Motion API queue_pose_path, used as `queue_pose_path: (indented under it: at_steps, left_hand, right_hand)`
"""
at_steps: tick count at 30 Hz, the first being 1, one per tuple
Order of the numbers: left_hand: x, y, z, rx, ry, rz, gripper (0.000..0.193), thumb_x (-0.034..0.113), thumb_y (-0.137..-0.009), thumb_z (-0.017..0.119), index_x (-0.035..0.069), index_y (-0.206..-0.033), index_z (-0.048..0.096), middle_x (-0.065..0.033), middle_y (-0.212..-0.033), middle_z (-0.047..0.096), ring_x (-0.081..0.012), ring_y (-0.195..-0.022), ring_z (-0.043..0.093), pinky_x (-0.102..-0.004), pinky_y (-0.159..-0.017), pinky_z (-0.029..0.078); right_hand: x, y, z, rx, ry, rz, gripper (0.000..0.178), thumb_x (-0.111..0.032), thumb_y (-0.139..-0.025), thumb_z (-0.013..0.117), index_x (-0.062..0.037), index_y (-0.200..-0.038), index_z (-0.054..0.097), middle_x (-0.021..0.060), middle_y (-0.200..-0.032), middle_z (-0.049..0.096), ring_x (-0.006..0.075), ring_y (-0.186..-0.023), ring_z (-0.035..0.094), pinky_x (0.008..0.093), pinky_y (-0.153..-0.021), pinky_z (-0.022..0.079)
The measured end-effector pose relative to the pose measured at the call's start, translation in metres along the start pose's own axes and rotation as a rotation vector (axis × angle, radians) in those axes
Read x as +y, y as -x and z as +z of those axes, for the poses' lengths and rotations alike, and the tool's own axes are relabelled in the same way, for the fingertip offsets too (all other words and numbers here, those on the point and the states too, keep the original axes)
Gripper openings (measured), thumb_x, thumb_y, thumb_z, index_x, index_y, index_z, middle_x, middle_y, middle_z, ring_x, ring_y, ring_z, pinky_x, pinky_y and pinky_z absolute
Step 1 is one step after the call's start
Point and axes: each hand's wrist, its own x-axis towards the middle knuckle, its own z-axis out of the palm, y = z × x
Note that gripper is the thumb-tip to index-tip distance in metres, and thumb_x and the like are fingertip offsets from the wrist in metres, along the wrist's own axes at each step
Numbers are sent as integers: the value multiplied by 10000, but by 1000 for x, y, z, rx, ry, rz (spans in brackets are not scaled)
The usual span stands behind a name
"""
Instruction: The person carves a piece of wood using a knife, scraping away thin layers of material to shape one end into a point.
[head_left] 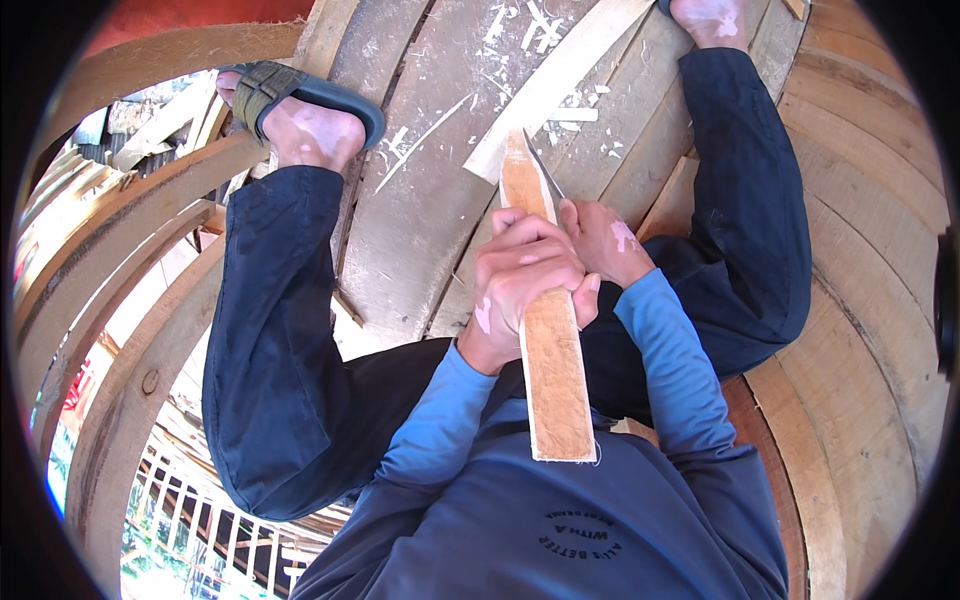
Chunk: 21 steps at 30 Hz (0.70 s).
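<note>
My left hand (525, 280) is wrapped around a long flat wooden stick (553, 370) that runs from my chest up to a pointed tip near the boards. My right hand (605, 242) sits just right of it, gripping a knife whose thin blade (545, 168) lies against the stick's right edge near the tip. Both forearms wear blue sleeves. My knees in dark trousers spread to either side.
I crouch on curved wooden planks (430, 200) strewn with pale shavings (570, 110). My left foot in a sandal (300, 105) rests at upper left, my right foot (710, 20) at the top. A loose lath (560, 80) lies ahead. Open framework drops away at left.
</note>
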Motion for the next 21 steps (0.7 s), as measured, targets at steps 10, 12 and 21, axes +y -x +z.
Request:
queue_pose_path:
  at_steps: [10,12,21]
  left_hand:
    - [-6,-8,-11,-29,5,8,218,86,-691,795,109,-611,594,-16,-643,609,-203,-712,614,-358,-765,409]
    - [-1,-9,-17,-50,-5,-1,218,98,-701,794,108,-615,594,-23,-647,604,-207,-714,610,-361,-771,411]
    - [-5,2,2,22,30,27,203,124,-694,792,115,-617,604,-14,-649,608,-196,-723,613,-354,-785,398]
  right_hand:
    - [13,-25,24,-34,-188,34,554,-343,-1078,386,122,-964,664,400,-940,632,529,-954,657,559,-876,491]
    - [13,-1,17,-36,-207,59,535,-345,-1081,400,110,-973,658,390,-934,635,533,-953,646,560,-867,483]
    - [15,7,4,-46,-63,-44,467,-297,-1085,417,75,-926,650,364,-923,638,545,-948,618,580,-843,474]
